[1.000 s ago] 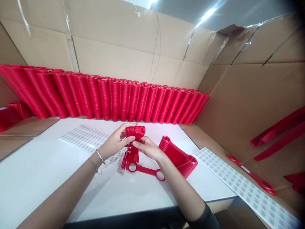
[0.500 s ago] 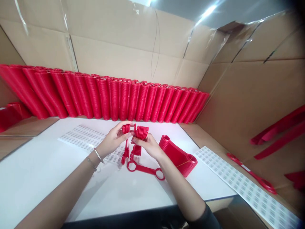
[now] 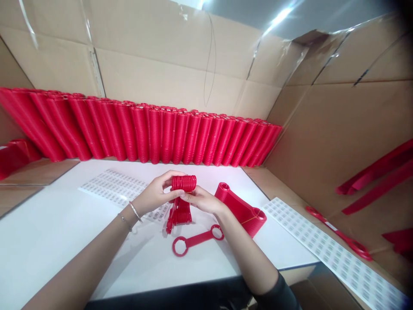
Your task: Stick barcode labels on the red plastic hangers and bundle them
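My left hand (image 3: 155, 193) and my right hand (image 3: 202, 199) both grip a small stack of red plastic ring-ended strips (image 3: 181, 199), held upright over the white table (image 3: 64, 232). The ringed top of the stack shows between my fingers. A single red strip (image 3: 196, 239) with a ring at each end lies flat on the table just in front of my hands. Right of my right hand lies a banded bundle of the same red strips (image 3: 241, 210) on its side.
A long row of stacked red strips (image 3: 142, 131) leans against the cardboard wall (image 3: 161, 56) at the back. Sheets of small barcode labels lie on the table (image 3: 116, 189) and at the right (image 3: 332, 254). More loose red strips (image 3: 338, 234) lie at the right.
The stack, split into two parts half a second ago, is together again in both hands. The single strip on the table has swung round and lies nearer to me.
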The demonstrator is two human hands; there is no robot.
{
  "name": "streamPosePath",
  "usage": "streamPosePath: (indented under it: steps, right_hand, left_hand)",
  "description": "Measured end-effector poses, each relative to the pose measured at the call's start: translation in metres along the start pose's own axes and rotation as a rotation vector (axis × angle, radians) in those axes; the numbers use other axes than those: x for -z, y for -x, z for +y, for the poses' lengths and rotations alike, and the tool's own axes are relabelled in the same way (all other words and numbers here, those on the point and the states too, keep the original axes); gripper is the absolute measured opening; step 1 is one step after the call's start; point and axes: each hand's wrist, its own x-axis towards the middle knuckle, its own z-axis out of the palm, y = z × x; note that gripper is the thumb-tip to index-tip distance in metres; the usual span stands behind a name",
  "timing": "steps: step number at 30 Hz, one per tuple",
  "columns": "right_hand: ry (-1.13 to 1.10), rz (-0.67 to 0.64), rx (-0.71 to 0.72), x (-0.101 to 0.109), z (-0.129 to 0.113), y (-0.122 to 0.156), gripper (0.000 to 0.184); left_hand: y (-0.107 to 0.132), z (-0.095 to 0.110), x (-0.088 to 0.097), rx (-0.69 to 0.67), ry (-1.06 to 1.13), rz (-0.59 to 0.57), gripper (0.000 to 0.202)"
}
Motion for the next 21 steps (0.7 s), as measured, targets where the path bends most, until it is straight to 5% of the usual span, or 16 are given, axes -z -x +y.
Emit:
streamPosePath:
  steps: [6,12,21]
  right_hand:
    - [0.019,-0.053,0.016,-0.003,-0.004,0.000,0.032]
    - [-0.058,0.045,0.011,-0.009,-0.005,-0.002,0.034]
    - [-0.149,0.201,0.114,-0.008,-0.002,-0.005,0.023]
  left_hand:
    - [0.006,0.005,-0.006,-0.068,-0.219,0.100,0.042]
    - [0.004,0.005,-0.010,-0.193,-0.184,0.204,0.027]
    - [-0.001,0.001,-0.008,-0.017,0.127,0.322,0.035]
